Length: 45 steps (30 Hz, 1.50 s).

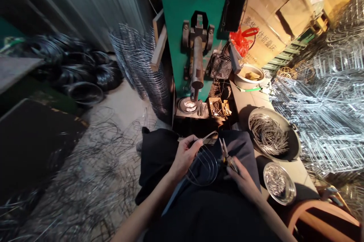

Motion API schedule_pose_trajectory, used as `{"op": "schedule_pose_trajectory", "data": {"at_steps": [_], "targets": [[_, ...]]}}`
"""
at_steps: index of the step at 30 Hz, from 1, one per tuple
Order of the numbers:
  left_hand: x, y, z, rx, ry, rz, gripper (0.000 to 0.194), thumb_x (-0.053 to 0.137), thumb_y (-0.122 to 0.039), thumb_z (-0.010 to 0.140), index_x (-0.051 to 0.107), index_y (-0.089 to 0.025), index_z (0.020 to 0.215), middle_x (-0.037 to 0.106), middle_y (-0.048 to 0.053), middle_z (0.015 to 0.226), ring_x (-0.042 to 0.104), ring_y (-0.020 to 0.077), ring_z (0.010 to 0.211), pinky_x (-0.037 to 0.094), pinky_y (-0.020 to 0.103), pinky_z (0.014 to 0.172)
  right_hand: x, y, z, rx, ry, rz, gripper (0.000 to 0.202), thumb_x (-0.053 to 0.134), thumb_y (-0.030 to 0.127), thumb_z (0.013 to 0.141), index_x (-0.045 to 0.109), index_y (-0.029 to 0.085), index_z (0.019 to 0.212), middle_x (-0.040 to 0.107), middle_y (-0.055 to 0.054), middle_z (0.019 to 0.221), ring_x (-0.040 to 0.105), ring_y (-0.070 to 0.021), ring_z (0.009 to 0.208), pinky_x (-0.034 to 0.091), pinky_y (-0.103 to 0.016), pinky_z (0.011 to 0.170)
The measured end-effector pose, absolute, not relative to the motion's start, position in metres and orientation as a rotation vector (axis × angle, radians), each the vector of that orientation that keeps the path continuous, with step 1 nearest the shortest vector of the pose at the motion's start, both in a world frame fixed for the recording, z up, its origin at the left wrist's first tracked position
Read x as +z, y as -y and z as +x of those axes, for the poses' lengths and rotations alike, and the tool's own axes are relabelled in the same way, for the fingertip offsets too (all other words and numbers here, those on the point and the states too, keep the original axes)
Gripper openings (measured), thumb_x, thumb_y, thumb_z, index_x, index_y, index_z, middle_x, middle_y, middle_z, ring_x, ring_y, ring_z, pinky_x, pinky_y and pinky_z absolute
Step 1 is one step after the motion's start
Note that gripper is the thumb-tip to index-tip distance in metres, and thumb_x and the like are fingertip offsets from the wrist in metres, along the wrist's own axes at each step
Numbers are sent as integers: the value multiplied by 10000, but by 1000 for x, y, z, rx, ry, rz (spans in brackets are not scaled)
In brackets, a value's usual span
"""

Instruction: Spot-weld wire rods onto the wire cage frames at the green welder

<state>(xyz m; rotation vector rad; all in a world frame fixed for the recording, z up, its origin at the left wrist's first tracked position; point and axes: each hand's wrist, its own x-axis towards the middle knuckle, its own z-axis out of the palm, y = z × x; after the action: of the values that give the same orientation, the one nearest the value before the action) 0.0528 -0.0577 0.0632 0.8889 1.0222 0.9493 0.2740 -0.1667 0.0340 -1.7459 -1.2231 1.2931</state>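
Over my lap, my left hand (186,155) is closed on a bent wire frame (212,166) with rounded loops. One narrow looped end of the frame sticks out above my fingers toward the right. My right hand (240,173) grips a pair of pliers (226,153) just to the right of the frame. The jaws of the pliers point up and are slightly apart, not touching the wire. Part of my right fingers is hidden behind the handles.
Ahead stands a green machine (176,44) with a protruding metal arm (197,63). A basin (294,139) of curved wires and a clear bowl (290,190) of small metal pieces are at the right. Wire racks (335,109) pile up beyond. Loose wire (91,173) covers the left floor.
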Motion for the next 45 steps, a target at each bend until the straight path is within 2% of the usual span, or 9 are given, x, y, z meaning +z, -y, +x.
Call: {"op": "schedule_pose_trajectory", "data": {"at_steps": [4, 10, 13, 16, 22, 29, 39, 42, 45], "targets": [[68, 61, 55, 965, -1010, 881, 327, 687, -420, 808, 538, -169, 662, 374, -79, 486, 251, 50, 441, 182, 199, 433, 37, 142, 267, 1254, 1416, -1660, 381, 515, 551, 922, 578, 204, 1067, 609, -26, 907, 565, -215, 935, 465, -308, 855], [74, 65, 57, 952, -995, 911, 318, 687, -392, 805, 532, -164, 647, 363, -81, 487, 250, 53, 453, 186, 204, 450, 26, 129, 246, 1190, 1419, -1530, 328, 504, 524, 945, 508, 196, 936, 454, 35, 742, 421, -130, 684, 382, -247, 668], [78, 66, 59, 943, -996, 941, 309, 668, -374, 820, 536, -160, 640, 364, -75, 495, 253, 58, 468, 186, 209, 462, 24, 124, 241, 1156, 1339, -1449, 333, 550, 523, 922, 508, 204, 1009, 480, 24, 805, 440, -132, 720, 396, -247, 707], [81, 68, 59, 930, -979, 982, 331, 645, -365, 838, 509, -162, 615, 379, -65, 495, 275, 65, 482, 205, 215, 473, 27, 118, 245, 1300, 1321, -1333, 432, 618, 543, 871, 529, 210, 1131, 560, -26, 965, 524, -180, 883, 438, -287, 825], [85, 82, 61, 833, -888, 1037, 349, 623, -375, 865, 485, -168, 619, 399, -54, 524, 309, 74, 497, 241, 223, 483, 40, 124, 267, 1492, 1410, -1350, 420, 598, 584, 872, 630, 185, 999, 600, -52, 922, 547, -215, 896, 454, -346, 880], [88, 103, 69, 770, -842, 1160, 366, 563, -403, 914, 504, -164, 643, 393, -36, 593, 329, 89, 550, 262, 243, 506, 84, 167, 286, 1518, 1448, -1475, 352, 561, 527, 917, 585, 176, 928, 538, -18, 821, 480, -159, 769, 438, -274, 747], [91, 113, 81, 766, -799, 1390, 342, 527, -327, 955, 514, -166, 654, 400, -39, 606, 357, 90, 571, 284, 251, 557, 141, 177, 315, 2000, 1212, -1579, 465, 581, 616, 886, 558, 152, 864, 367, 48, 667, 306, -78, 571, 250, -217, 504], [89, 113, 78, 776, -818, 1378, 336, 527, -338, 955, 544, -163, 669, 432, -31, 614, 380, 96, 577, 299, 254, 566, 140, 170, 314, 2017, 1269, -1535, 439, 586, 578, 902, 599, 142, 950, 457, 21, 736, 390, -91, 632, 333, -215, 556], [85, 111, 74, 788, -855, 1353, 338, 526, -343, 953, 556, -161, 669, 439, -26, 616, 379, 99, 577, 302, 255, 564, 113, 163, 301, 1844, 1353, -1446, 437, 569, 546, 925, 604, 150, 1106, 562, -26, 897, 512, -136, 807, 451, -264, 754]]}}
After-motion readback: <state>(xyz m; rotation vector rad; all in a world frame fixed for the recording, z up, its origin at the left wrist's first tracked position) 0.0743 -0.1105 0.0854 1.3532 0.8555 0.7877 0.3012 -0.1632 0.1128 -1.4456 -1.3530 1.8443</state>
